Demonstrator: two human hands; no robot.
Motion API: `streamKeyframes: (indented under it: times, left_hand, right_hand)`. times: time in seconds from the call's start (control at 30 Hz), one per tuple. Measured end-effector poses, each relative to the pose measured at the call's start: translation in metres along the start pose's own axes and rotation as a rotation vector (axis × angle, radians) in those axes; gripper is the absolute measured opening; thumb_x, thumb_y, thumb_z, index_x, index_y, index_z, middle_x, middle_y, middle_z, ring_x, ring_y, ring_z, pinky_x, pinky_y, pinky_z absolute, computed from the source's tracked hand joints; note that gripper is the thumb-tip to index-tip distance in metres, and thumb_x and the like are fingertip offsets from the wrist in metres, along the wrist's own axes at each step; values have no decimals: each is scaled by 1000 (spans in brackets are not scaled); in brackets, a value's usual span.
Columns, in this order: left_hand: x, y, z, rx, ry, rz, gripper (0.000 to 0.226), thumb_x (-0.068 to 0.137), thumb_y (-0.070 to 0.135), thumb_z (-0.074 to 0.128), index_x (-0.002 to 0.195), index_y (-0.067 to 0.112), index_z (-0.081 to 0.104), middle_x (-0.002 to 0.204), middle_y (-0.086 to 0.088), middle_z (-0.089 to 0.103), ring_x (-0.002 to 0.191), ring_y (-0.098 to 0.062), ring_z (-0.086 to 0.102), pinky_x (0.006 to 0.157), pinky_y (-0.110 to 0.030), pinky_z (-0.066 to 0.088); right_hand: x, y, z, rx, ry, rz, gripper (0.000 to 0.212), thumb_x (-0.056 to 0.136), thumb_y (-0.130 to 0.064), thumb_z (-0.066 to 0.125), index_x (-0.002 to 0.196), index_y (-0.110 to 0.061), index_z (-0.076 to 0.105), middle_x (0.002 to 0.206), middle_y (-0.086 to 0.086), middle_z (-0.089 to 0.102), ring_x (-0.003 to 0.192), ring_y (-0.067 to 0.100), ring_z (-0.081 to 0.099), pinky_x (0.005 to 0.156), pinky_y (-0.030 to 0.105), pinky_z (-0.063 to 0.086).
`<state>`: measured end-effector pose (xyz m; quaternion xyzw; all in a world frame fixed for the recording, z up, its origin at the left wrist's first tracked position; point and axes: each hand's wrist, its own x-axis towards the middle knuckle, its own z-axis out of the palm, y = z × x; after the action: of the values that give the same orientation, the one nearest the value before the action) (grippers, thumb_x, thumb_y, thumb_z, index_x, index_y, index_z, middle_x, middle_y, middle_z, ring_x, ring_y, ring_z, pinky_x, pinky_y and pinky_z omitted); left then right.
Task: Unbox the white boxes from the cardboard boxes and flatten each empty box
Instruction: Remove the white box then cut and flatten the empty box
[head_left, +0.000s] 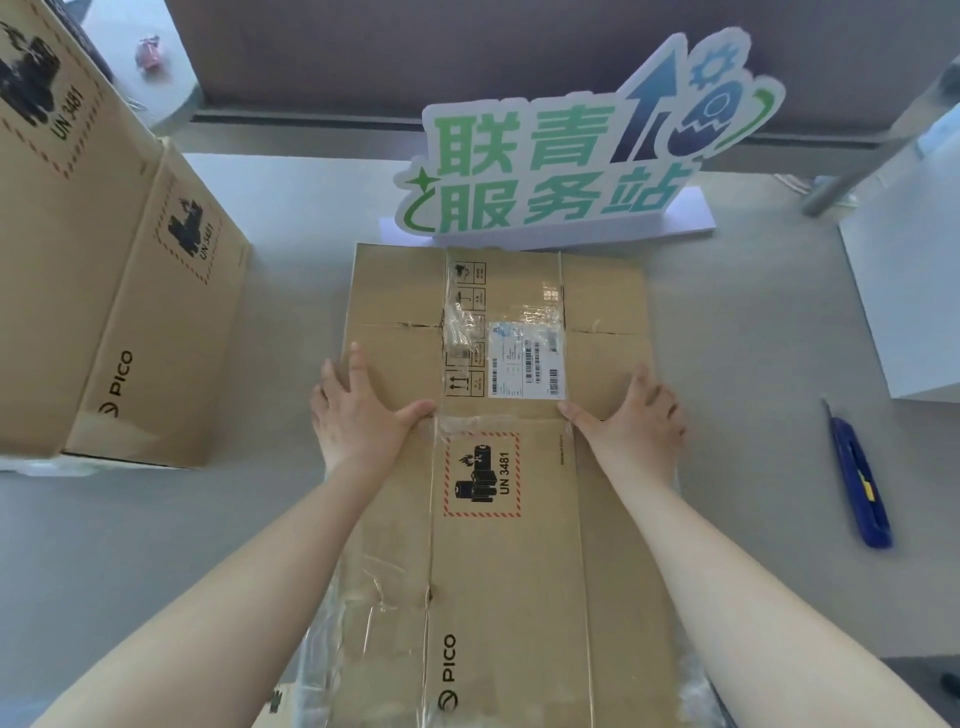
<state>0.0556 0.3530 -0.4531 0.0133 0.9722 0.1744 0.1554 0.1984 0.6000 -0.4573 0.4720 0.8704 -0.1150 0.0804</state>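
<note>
Flatly, both hands are laid palm-down on a flattened cardboard box (514, 519) that lies in the middle of the grey table (156, 545). The left hand (358, 410) is spread with straight fingers over the box's left edge, its thumb stretched rightward along a fold line. The right hand (636, 423) is placed in mirror fashion near the right side, fingers extended and relaxed, thumb pointed leftward toward the white shipping label (524, 358). Nothing is gripped by either hand; the cardboard is only pressed. Both bare forearms are extended forward from the lower corners of the view.

The flattened box is made of plain brown corrugated board, marked by creases and torn seams, with strips of glossy clear tape wrinkled across its centre. A red-hatched UN 3481 battery mark (482, 474) and a black PICO logo are printed on the nearer panel. Crinkled clear plastic film (317, 649) can be seen under the box's near edges.

At the left, two upright cardboard boxes (130, 291) of the same print are stood side by side, touching. A blue utility knife (860, 478) is laid on the table well to the right of the right hand. Beyond the flattened box, just beside its far edge, a die-cut sign (561, 156) with green characters is stood upright. A white box-like surface (904, 291) is partly seen at the right edge.
</note>
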Motion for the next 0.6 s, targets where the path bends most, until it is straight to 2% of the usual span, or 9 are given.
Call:
streamKeyframes:
  times: [0.07,0.13,0.2,0.3,0.37,0.43,0.5,0.53,0.6]
  left_hand:
    - [4,-1,-8,-66,5,-87,117,67,66,76,155,22,12,146,-18,32,133,-38,31,111,-49,29]
    - [10,-5,-13,-129,-24,-206,111,64,62,80,150,17,26,138,-18,41,128,-38,38,107,-49,35]
    - [17,-11,-17,-203,-63,-282,104,58,63,84,138,14,41,133,-16,48,124,-38,44,103,-51,41]
    - [22,-17,-24,-295,-99,-350,103,40,74,80,120,15,52,119,-8,60,108,-35,59,91,-49,52]
    - [20,-20,-27,-391,-101,-331,90,48,65,84,114,14,50,110,-4,62,95,-29,64,84,-47,55]
    - [14,-23,-30,-517,-82,-297,70,66,46,86,113,14,45,106,-2,61,90,-25,62,83,-42,55]
    - [7,-32,-30,-571,-83,-276,63,74,39,83,117,13,44,106,-2,61,90,-23,61,82,-40,52]
    - [3,-36,-31,-589,-76,-259,62,75,38,82,119,13,45,107,-2,62,91,-23,62,82,-39,51]
    - [-2,-44,-36,-629,-67,-233,59,76,36,82,117,13,46,107,-3,62,93,-23,62,81,-38,50]
  right_hand:
    - [7,-1,-7,51,-18,78,120,66,-84,61,154,-16,16,135,23,41,120,41,45,96,47,41]
    - [19,3,-14,224,-50,198,110,66,-72,73,147,-11,30,132,21,48,120,39,50,95,46,46]
    - [32,12,-19,399,-89,282,88,65,-61,80,129,-9,47,124,13,59,112,34,58,89,42,50]
    - [39,24,-24,682,-223,312,52,69,-49,84,105,-18,62,107,1,70,90,24,67,82,41,57]
    - [38,30,-25,847,-283,297,29,75,-39,84,92,-24,65,102,-2,71,87,19,67,77,39,58]
    - [33,30,-31,980,-322,260,17,83,-29,78,93,-24,65,99,-4,70,86,13,65,64,30,52]
    - [27,32,-35,1061,-420,227,17,90,-24,71,105,-19,66,104,-1,71,88,14,66,60,27,48]
    - [24,33,-37,1089,-498,231,22,92,-23,69,113,-15,66,109,3,72,92,17,67,64,29,51]
    - [19,39,-39,1128,-650,268,29,94,-22,66,121,-11,65,115,10,72,103,27,68,83,44,57]
